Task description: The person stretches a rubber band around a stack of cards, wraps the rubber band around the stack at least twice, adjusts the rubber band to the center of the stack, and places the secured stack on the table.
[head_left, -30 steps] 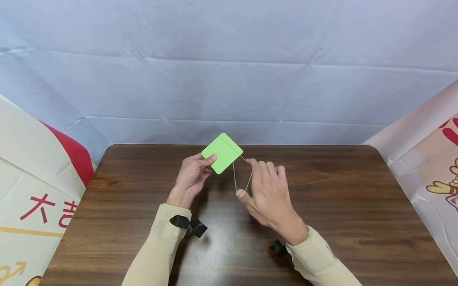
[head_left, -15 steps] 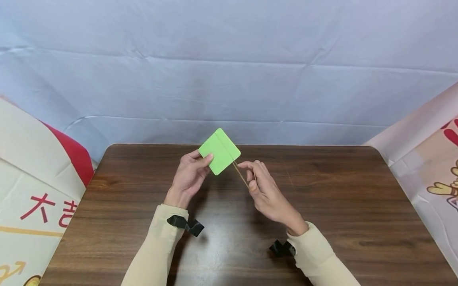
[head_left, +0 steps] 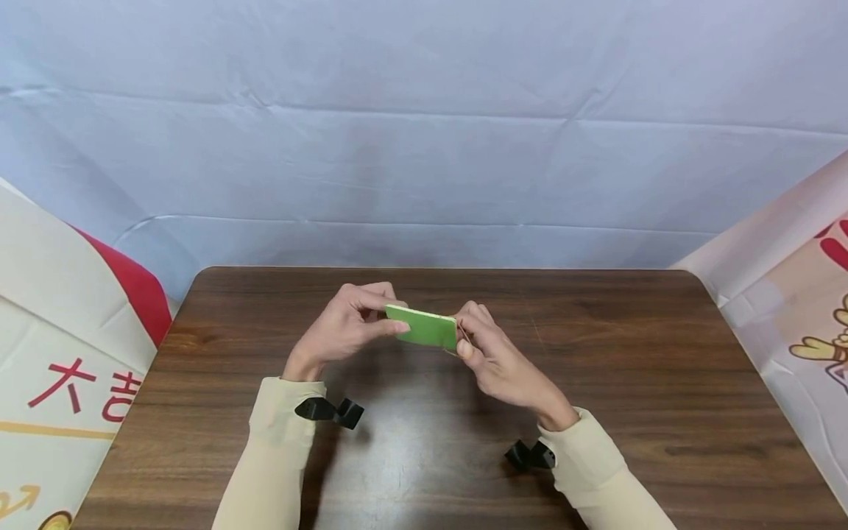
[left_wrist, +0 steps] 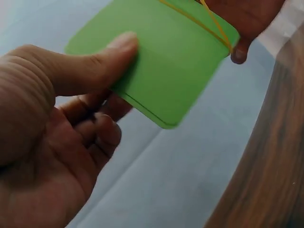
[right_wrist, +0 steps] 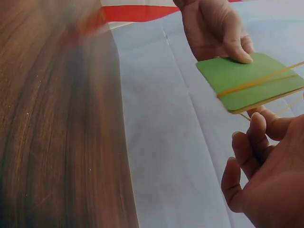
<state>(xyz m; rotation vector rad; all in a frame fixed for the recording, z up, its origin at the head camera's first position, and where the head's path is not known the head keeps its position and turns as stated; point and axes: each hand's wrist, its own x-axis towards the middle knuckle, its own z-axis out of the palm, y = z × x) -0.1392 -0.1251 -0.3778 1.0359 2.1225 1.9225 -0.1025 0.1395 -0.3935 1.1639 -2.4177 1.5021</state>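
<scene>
A thin square stack of green cards (head_left: 427, 330) is raised above the table, tilted almost edge-on in the head view. My left hand (head_left: 347, 324) pinches its left side, thumb on the green face and fingers behind. Across the other end of the stack runs a yellowish rubber band (left_wrist: 194, 19), wrapped round it in more than one strand. At that end my right hand (head_left: 495, 361) holds a stretched loop of the band between thumb and curled fingers. In the right wrist view, strands (right_wrist: 256, 83) lead off past the frame edge, so that part of the grip is hidden.
The dark wooden table (head_left: 629, 383) lies below both hands. Behind it hangs a pale creased cloth (head_left: 424, 169), with printed cloths at left (head_left: 73, 309) and right (head_left: 795, 316). Black straps (head_left: 329, 412) sit on both sleeves.
The green stack has tipped from a flat diamond view to nearly edge-on and come lower. My left hand has turned with it. The right hand has drawn the band's loop in close to the stack.
</scene>
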